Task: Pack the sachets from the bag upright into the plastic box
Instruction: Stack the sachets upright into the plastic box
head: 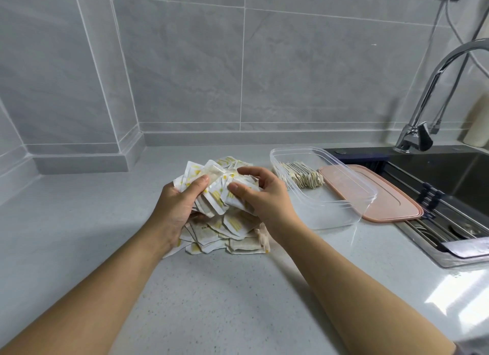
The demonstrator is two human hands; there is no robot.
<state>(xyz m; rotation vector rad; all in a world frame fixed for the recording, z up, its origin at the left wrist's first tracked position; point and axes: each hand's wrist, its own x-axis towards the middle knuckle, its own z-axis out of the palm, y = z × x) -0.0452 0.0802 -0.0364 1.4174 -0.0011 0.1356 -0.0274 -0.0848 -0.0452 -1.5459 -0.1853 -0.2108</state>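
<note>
Left hand (176,204) and right hand (260,193) both grip a bunch of white-and-yellow paper sachets (217,188) over a loose pile on the grey speckled tabletop (211,301). Clear rectangular plastic box (341,211) at right holds an upright sachet row.

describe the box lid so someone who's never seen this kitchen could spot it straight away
Start at the dark sink on the right of the counter. Between its left edge and the clear plastic box lies a flat lid. It is the only salmon-pink, opaque thing there, unlike the see-through box it partly shows through.
</note>
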